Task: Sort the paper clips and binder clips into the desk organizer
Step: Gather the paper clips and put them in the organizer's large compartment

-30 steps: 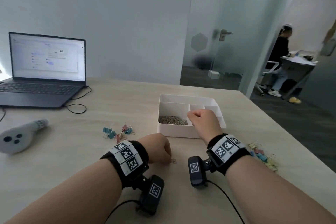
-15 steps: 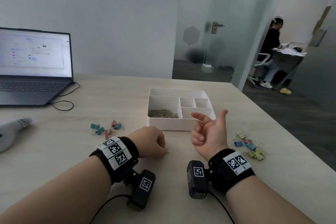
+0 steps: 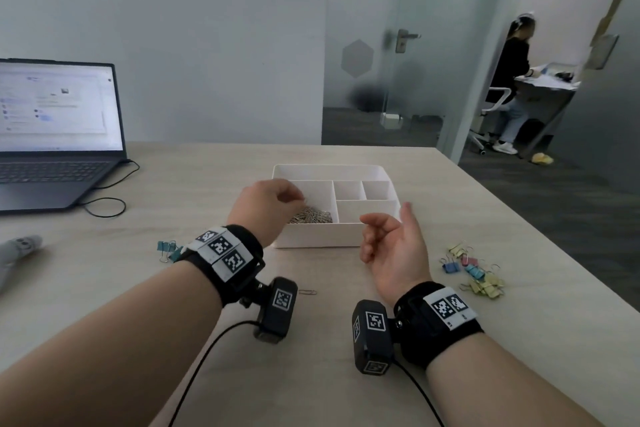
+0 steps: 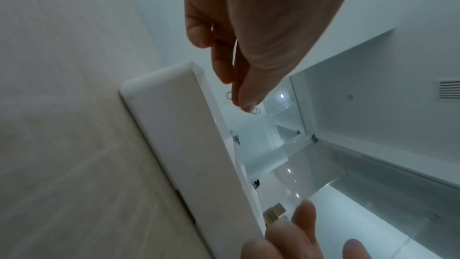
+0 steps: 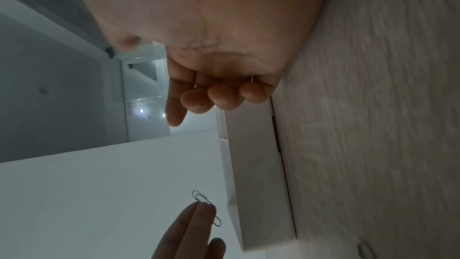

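Paper clip (image 5: 206, 210) pinched between my left hand's (image 3: 265, 208) fingertips (image 5: 199, 212), held above the front-left compartment of the desk organizer (image 3: 318, 239). In the left wrist view wire loops show at the fingertips on both sides of the thumb, so it may be more than one clip; I cannot tell the count. Below the hand, that same compartment holds a heap of silver paper clips (image 3: 311, 217). The other compartments I can see into show only white floor.

My right hand (image 3: 391, 246) hangs just in front of the organizer's right front corner, palm turned up and inward, fingers loosely curled, thumb up. The right wrist view shows a glint or two of thin wire in the crease between curled fingers and palm; whether it has hold of a clip I cannot tell.

One loose paper clip (image 3: 307, 292) lies on the table (image 3: 519, 340), near my left wrist camera. Pastel binder clips (image 3: 474, 276) sit in a scatter to the right of the organizer, well clear of it. More binder clips (image 3: 168, 249), teal ones, lie left of the organizer, partly hidden behind my left wristband.

Far left: open laptop (image 3: 52, 135) with a cable looping off it, and a grey controller (image 3: 17, 253) at the table edge. Beyond the glass door, a person (image 3: 512, 80) at another desk
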